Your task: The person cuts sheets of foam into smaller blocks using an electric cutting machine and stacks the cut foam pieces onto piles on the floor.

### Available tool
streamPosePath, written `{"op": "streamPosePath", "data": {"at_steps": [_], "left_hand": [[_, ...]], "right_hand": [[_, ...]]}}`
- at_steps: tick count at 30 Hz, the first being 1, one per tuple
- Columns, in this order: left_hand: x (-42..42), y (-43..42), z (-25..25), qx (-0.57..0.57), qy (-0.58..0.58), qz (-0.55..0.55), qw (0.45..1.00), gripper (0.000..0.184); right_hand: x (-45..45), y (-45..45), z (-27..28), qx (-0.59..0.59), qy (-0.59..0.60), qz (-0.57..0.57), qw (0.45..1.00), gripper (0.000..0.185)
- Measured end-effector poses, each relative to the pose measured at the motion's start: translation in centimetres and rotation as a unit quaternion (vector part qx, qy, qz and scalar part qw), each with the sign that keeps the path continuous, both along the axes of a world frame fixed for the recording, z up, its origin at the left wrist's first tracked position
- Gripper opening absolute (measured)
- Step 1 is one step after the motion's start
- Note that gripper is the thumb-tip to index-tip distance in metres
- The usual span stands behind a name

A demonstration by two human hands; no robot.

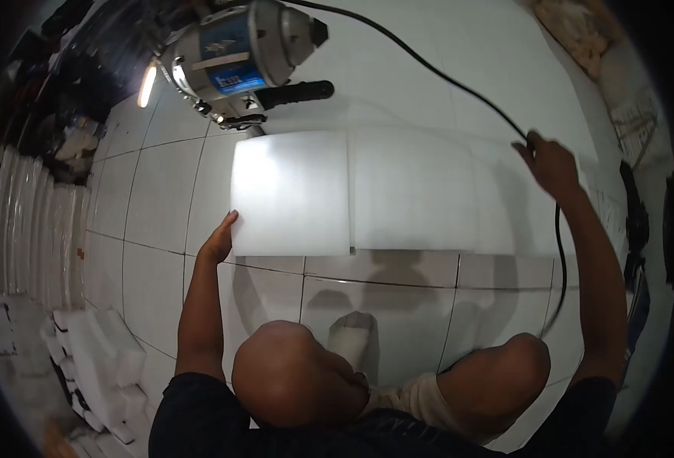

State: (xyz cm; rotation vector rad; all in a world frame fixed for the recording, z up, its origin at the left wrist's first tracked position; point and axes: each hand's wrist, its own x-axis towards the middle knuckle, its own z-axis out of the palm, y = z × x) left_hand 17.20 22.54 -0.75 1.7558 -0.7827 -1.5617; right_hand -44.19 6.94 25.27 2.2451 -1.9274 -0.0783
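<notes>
My left hand (219,241) rests against the left edge of a white foam block (291,195), its fingers partly hidden behind that edge. To the block's right, past a narrow gap, lies a wider white sheet (421,191). Over the sheet's right part, my right hand (552,164) is closed round a black cable (451,80). The cable runs up to the top of the view and hangs down below the hand. A silver and blue cutting machine (253,49) with a black handle stands just behind the block, its small lamp lit.
Wrapped white stacks (39,221) stand at the left, with white foam pieces (104,359) below them. A crumpled tan bag (573,34) lies at the top right. My bent knees are close to the front edge of the foam, above the tiled floor (153,179).
</notes>
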Motion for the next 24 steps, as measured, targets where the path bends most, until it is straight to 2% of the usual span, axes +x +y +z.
{"op": "streamPosePath", "data": {"at_steps": [2,3,5,6,7,8,9,11,12,14,16,24], "left_hand": [[-1.8,0.2,2.5,-0.008,0.067,0.048,0.997,0.092],[-1.6,0.2,2.0,-0.002,0.064,0.04,0.997,0.092],[-0.4,0.2,0.4,0.003,0.029,0.066,0.997,0.091],[-0.1,0.1,0.5,0.009,0.031,0.066,0.997,0.091],[-0.2,0.0,1.0,-0.001,0.023,0.037,0.999,0.091],[-0.2,0.2,1.0,-0.009,0.016,0.009,1.0,0.091],[0.0,0.5,0.6,-0.002,0.02,0.009,1.0,0.091],[0.3,0.2,0.0,0.013,0.002,0.024,1.0,0.09],[0.0,-0.1,0.1,0.011,0.005,0.023,1.0,0.09],[-0.5,-0.1,0.9,0.007,0.023,0.01,1.0,0.089],[-0.8,-0.1,1.3,0.026,0.011,0.026,0.999,0.09],[-0.5,-0.9,2.2,0.042,0.044,0.032,0.998,0.092]], "right_hand": [[0.0,-1.1,0.5,0.023,0.009,-0.025,0.999,0.051],[0.4,-0.6,-0.4,0.029,0.007,-0.033,0.999,0.051],[2.8,0.5,-2.4,-0.163,0.05,0.046,0.984,0.066],[5.3,1.8,-2.1,-0.111,0.058,0.082,0.989,0.073],[8.5,3.6,-2.4,-0.074,0.036,0.132,0.988,0.067],[10.5,5.3,-4.4,0.003,-0.066,0.227,0.972,0.061],[12.6,6.5,-7.6,0.151,-0.181,0.303,0.924,0.055],[18.8,11.3,-10.2,0.133,-0.236,0.374,0.887,0.065],[21.3,12.3,-12.4,0.119,-0.279,0.383,0.872,0.068],[25.6,12.9,-14.1,0.109,-0.253,0.364,0.89,0.066],[28.1,13.2,-16.0,0.091,-0.202,0.291,0.931,0.065],[28.7,12.9,-17.1,0.132,-0.198,0.29,0.927,0.063]]}}
